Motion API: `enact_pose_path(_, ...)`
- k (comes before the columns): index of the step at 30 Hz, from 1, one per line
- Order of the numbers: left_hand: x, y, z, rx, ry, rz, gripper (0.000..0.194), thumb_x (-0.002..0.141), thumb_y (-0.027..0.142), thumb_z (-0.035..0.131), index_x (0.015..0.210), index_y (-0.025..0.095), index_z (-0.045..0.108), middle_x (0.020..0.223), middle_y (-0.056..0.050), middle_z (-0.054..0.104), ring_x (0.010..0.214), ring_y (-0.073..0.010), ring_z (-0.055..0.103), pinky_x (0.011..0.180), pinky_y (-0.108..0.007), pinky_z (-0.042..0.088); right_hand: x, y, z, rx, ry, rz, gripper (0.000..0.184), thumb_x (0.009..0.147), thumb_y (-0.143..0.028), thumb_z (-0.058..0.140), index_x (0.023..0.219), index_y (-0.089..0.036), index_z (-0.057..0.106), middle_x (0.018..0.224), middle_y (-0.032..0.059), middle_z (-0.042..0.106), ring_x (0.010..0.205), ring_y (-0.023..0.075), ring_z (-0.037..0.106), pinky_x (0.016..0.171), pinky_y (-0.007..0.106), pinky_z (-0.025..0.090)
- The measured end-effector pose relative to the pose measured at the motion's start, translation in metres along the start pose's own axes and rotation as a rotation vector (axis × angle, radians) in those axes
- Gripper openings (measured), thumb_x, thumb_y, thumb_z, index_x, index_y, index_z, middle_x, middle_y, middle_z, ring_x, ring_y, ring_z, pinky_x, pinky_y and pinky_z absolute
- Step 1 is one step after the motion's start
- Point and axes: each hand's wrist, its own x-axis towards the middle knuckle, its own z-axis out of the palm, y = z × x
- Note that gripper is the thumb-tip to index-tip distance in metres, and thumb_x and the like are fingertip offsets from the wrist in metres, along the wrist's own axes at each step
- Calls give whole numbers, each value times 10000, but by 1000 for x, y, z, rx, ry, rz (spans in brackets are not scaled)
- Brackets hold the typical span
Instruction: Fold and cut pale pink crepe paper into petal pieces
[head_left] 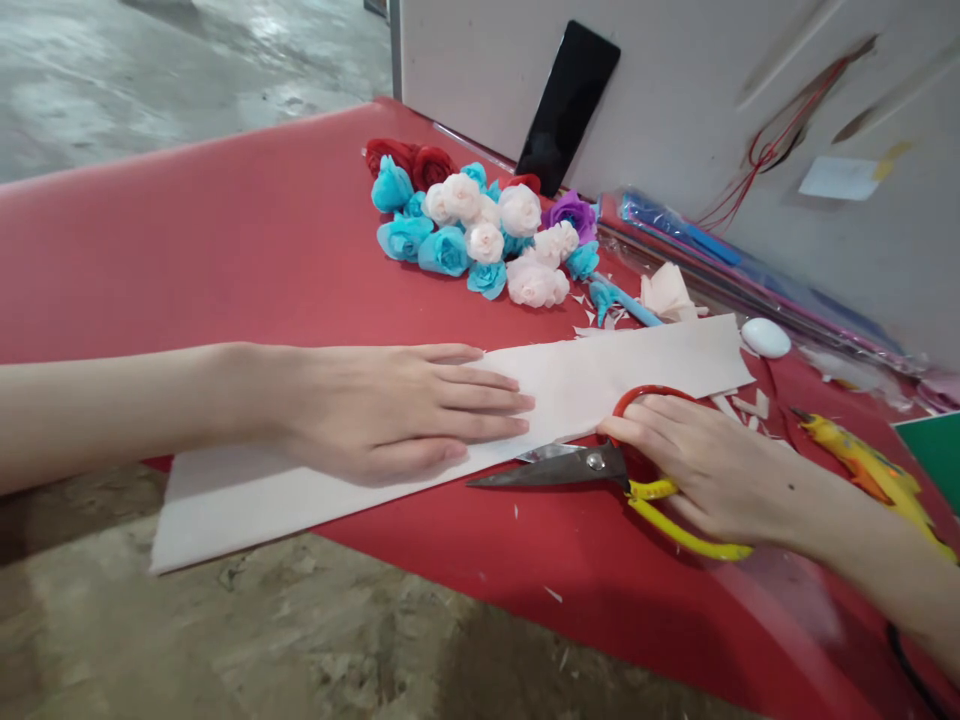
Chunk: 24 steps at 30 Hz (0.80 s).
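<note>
A long folded strip of pale pink paper [570,385] lies slantwise across the red tabletop, its near end sticking out past the edge. My left hand [405,415] rests flat on the strip, fingers stretched out toward the right. My right hand [697,460] grips the scissors [547,468], which have one red handle loop and one yellow one. The blades are slightly parted and point left; the dark blade is in front of the strip's near edge, and the other blade is partly hidden at the paper.
Blue, white, red and purple paper flowers [480,235] are heaped at the back. Behind them a black phone [570,105] leans on a white panel [675,80]. Paper scraps, a white oval object [766,338] and a yellow glue gun [862,465] lie to the right.
</note>
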Motion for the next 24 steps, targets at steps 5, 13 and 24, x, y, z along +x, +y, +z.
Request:
enact_pose_path(5,0,1,-1,21,-35,-15,512,949,262,319,1456,264,245,1525,62,227,1409,-146,184,1168,-288,42,6,-4,-5,4,-25,15,317,766,-108,410,1065,-82,510,846,126,606,755,241,549,691,349,435)
enact_pose_path(13,1,2,-2,54,-49,-11,505,953,262,300,1454,218,257,1530,52,208,1411,-120,175,1165,-268,17,14,-4,-4,79,-57,14,425,697,-62,416,1115,-88,490,917,130,602,804,241,543,719,361,445)
enact_pose_path(24,1,2,-1,41,-22,-16,501,953,260,305,1452,228,268,1525,52,228,1407,-130,193,1163,-262,28,12,1,2,74,19,-38,357,737,14,355,1020,-93,542,776,89,591,683,196,518,626,302,422)
